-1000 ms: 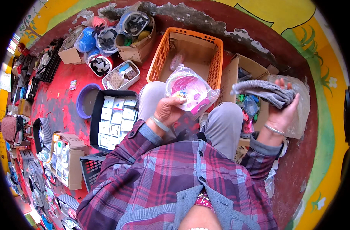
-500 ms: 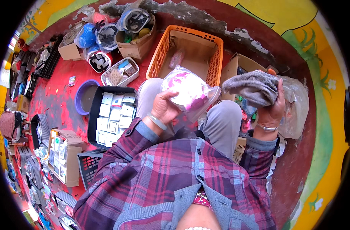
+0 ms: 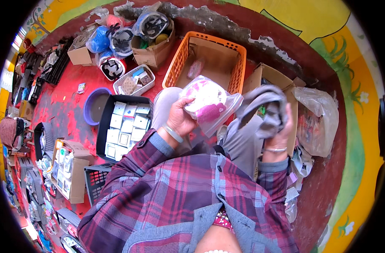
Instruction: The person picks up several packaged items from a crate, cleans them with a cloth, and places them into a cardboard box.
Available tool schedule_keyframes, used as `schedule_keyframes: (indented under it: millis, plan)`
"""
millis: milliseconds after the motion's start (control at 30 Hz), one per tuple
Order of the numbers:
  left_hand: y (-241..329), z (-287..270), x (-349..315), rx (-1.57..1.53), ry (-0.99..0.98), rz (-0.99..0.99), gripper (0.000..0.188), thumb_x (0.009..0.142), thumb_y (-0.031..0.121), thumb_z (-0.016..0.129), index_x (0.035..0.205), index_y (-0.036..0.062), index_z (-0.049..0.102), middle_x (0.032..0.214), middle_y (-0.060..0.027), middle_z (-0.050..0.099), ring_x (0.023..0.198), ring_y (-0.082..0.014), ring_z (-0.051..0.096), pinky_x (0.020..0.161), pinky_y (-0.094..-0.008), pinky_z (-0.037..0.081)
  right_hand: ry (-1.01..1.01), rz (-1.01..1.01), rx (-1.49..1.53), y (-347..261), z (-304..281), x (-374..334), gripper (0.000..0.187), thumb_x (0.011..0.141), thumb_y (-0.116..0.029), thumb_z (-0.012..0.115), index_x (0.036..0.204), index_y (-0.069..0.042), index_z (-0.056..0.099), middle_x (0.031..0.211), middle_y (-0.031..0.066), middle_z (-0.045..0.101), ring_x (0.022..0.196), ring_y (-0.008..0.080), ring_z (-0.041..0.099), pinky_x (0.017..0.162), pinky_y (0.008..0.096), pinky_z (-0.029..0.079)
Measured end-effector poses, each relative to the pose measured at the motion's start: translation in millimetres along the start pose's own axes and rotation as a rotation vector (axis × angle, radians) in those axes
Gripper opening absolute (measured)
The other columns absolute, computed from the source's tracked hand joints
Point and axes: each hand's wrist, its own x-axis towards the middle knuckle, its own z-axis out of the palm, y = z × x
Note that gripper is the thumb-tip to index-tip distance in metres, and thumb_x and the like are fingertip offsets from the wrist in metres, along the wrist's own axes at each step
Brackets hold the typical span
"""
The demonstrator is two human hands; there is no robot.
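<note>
My left hand [image 3: 183, 116] grips a clear plastic bag [image 3: 209, 100] by its left side, fingers closed on it. White and magenta fabric-like contents show through the plastic; their kind is unclear. To the right, my right hand [image 3: 280, 137] holds a grey cloth item [image 3: 264, 107], blurred by motion and shaped like a loop or band. It hangs above my right knee, apart from the bag. Beyond the bag stands an orange plastic basket [image 3: 166, 76] lined with cardboard, with a small pink packet [image 3: 195, 68] inside.
Left of my knees sits a black bin [image 3: 100, 139] of small white boxes, beside a purple basin [image 3: 86, 107]. A white basket [image 3: 148, 86] and bagged helmets [image 3: 121, 41] stand farther back. At right are an open cardboard box [image 3: 281, 76] and a clear plastic sack [image 3: 321, 126].
My right hand has moved left and slightly down with the grey cloth, which now looks more open and loop-shaped. The left hand with the bag has barely moved.
</note>
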Motion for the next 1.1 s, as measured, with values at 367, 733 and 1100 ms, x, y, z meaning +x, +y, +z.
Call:
schedule_keyframes:
  millis: [367, 733, 1100]
  plan:
    - [-12.9, 3.7, -8.8, 0.455, -0.026, 0.074, 0.034, 0.076, 0.003, 0.059, 0.109, -0.0056, 0.055, 0.098, -0.0127, 0.063, 0.092, -0.0242, 0.062, 0.089, -0.0361, 0.046, -0.441, -0.151, 0.069, 6.7, 73.9, -34.7, 0.065, 0.096, -0.050, 0.028, 0.139, 0.000, 0.032, 0.139, 0.0157, 0.041, 0.126, 0.0291, 0.042, 0.109, 0.0448, 0.027]
    - [-40.2, 5.4, -8.7, 0.801, -0.286, 0.039, 0.065, 0.078, 0.001, 0.063, 0.136, 0.0074, 0.035, 0.128, -0.0075, 0.049, 0.114, -0.0191, 0.052, 0.092, -0.0331, 0.046, -0.568, -0.737, -1.782, 89.6, 61.0, -39.7, 0.060, 0.086, -0.043, 0.056, 0.136, -0.013, 0.044, 0.147, 0.0191, 0.027, 0.135, 0.0395, 0.024, 0.106, 0.0510, 0.020]
    - [-35.9, 22.3, -24.5, 0.854, -0.279, -0.087, 0.051, 0.076, -0.002, 0.055, 0.127, 0.0035, 0.046, 0.114, -0.0071, 0.057, 0.106, -0.0181, 0.055, 0.093, -0.0315, 0.043, -0.052, 0.090, -1.356, 69.3, 42.6, 10.8, 0.047, 0.097, -0.039, 0.044, 0.084, 0.001, 0.064, 0.063, 0.0064, 0.060, 0.068, 0.0156, 0.059, 0.065, 0.0309, 0.047]
